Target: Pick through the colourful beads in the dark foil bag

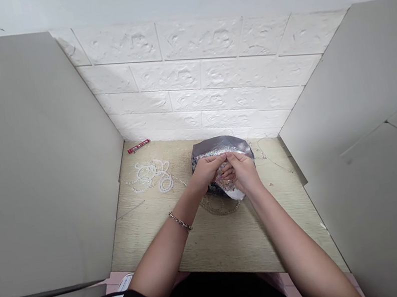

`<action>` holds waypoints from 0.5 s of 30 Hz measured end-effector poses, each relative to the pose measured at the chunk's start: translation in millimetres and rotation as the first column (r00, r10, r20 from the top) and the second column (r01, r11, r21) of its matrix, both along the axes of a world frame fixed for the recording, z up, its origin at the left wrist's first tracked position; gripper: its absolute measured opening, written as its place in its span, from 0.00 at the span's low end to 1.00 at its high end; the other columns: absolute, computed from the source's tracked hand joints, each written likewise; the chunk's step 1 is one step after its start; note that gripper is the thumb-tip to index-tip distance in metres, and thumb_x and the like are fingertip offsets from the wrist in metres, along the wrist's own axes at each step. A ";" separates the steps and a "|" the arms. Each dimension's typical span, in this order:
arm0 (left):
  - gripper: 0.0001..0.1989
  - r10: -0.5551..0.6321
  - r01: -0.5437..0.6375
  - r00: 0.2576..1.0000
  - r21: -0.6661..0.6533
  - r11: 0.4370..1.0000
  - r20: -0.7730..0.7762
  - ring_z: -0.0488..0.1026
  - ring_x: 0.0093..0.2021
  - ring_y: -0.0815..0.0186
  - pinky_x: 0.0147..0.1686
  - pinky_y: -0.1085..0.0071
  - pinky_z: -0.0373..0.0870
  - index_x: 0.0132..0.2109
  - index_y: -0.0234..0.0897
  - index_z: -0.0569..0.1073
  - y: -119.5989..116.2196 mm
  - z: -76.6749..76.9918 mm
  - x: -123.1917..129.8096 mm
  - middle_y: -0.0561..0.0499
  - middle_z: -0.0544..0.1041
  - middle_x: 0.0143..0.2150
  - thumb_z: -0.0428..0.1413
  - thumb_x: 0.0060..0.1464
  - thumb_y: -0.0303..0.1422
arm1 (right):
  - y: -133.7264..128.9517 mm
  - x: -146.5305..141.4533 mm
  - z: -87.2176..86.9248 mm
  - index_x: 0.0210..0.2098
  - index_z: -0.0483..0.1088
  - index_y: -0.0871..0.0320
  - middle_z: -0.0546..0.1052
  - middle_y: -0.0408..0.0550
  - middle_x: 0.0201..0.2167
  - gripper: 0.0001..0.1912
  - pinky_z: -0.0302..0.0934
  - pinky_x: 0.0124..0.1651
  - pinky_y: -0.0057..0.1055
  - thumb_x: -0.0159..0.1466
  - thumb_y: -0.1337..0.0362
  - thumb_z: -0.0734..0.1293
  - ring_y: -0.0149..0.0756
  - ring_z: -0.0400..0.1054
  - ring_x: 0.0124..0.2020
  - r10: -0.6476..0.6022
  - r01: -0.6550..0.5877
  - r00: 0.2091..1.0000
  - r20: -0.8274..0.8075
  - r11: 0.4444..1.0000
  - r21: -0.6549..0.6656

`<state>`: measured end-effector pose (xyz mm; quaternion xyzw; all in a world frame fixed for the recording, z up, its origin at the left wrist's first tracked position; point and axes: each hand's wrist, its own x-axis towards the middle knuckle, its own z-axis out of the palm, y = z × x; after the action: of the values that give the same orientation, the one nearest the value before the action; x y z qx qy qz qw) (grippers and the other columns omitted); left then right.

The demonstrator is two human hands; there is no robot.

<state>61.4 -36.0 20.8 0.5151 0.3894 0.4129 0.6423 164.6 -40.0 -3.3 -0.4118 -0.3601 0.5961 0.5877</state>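
Both of my hands meet over a dark pouch (pixel 220 144) with a silvery lining, which stands on the wooden table (pixel 215 247). Small multicoloured beads (pixel 226 183) show inside it, beside a white patch at its lower edge. The thumb and forefinger of my left hand (pixel 207 171) are pinched together, touching the pinched fingertips of my right hand (pixel 243 171). Whatever lies between the fingertips is too small to make out. A strand of clear beads (pixel 221 210) curves on the table in front of the pouch.
Strings of white beads (pixel 149 174) lie coiled left of the pouch. Behind them is a red packet (pixel 139 146). Thin strands (pixel 274 160) lie to the right. Grey panels (pixel 29 161) flank the table, with a white brick-pattern wall (pixel 186 74) behind.
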 end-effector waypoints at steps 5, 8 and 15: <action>0.11 0.043 -0.047 0.996 -0.045 0.998 -0.079 0.49 0.12 0.80 0.12 0.78 0.43 0.20 0.34 0.60 2.7 -3.0 0.6 0.60 0.54 0.13 0.52 0.41 0.36 | 0.8 3.5 1.8 0.26 0.66 0.60 0.69 0.39 0.10 0.08 0.58 0.11 0.18 0.51 0.60 0.64 0.24 0.62 0.10 -0.051 0.050 0.998 -0.046 0.999 -0.016; 0.09 0.020 -0.026 0.996 -0.068 0.997 -0.083 0.48 0.11 0.80 0.12 0.79 0.43 0.20 0.35 0.59 6.2 -7.2 -0.7 0.60 0.53 0.13 0.50 0.41 0.34 | 3.0 5.7 0.2 0.24 0.66 0.60 0.70 0.40 0.11 0.08 0.58 0.12 0.16 0.51 0.61 0.64 0.24 0.63 0.11 -0.028 0.022 0.996 -0.089 0.997 -0.073; 0.10 0.035 -0.037 0.999 -0.079 0.996 -0.025 0.48 0.11 0.80 0.11 0.79 0.41 0.20 0.35 0.57 8.5 -9.8 -2.0 0.60 0.53 0.14 0.49 0.41 0.34 | 3.5 4.2 -0.6 0.27 0.67 0.61 0.70 0.42 0.12 0.08 0.58 0.11 0.15 0.52 0.62 0.64 0.24 0.63 0.11 0.052 -0.059 0.995 -0.090 0.994 -0.087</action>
<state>59.4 -27.5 11.0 0.4870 0.4222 0.4026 0.6500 168.8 -36.5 -4.0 -0.4010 -0.3184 0.6451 0.5671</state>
